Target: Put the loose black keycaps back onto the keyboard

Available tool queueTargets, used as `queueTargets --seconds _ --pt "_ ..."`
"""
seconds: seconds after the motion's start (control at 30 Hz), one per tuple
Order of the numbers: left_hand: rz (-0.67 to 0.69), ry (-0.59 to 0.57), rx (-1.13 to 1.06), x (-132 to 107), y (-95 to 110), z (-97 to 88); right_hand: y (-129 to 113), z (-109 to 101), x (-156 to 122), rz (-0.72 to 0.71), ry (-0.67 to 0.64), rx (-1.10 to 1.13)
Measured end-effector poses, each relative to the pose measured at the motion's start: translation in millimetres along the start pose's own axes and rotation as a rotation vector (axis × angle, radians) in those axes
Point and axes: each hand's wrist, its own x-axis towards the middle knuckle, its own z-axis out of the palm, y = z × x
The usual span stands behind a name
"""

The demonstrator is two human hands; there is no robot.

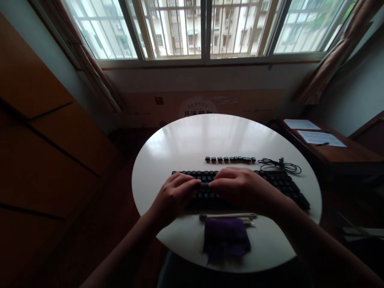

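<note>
Above a black keyboard [285,182], a small dark bar that looks like a long keycap [204,185] spans the gap between my fingertips. My left hand [177,192] pinches its left end, and its right end is between the thumb and fingers of my right hand [237,184]. Both hands hide the middle of the keyboard. Behind it, several loose keycaps [225,159] lie in a row. Nearer me is a brush [229,216] with a pale handle, beside a slim light-coloured tool [249,221] partly hidden by a folded purple cloth [226,236].
Everything rests on a white oval table [168,144]. A coiled black cable [279,164] lies at the back right. Further right, a brown desk [357,152] carries papers [321,138] and a pen [322,144]. An orange-brown cabinet [60,132] stands left; a barred window is ahead.
</note>
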Motion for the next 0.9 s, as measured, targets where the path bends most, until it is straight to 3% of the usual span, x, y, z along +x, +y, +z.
queueTargets --seconds 0.13,0.33,0.53,0.9 --pt "0.053 -0.019 -0.006 -10.0 4.9 9.4 -7.6 12.5 -28.5 0.027 0.014 -0.01" --pt "-0.021 0.004 0.005 -27.9 2.8 17.3 4.0 41.4 -56.1 0.057 0.161 0.096" --pt "0.006 0.009 -0.012 -35.9 5.6 10.9 4.3 54.6 -57.9 0.067 0.226 0.029" --pt "0.009 -0.027 0.076 -41.0 7.4 8.6 4.0 54.0 -60.0 0.122 0.176 -0.029"
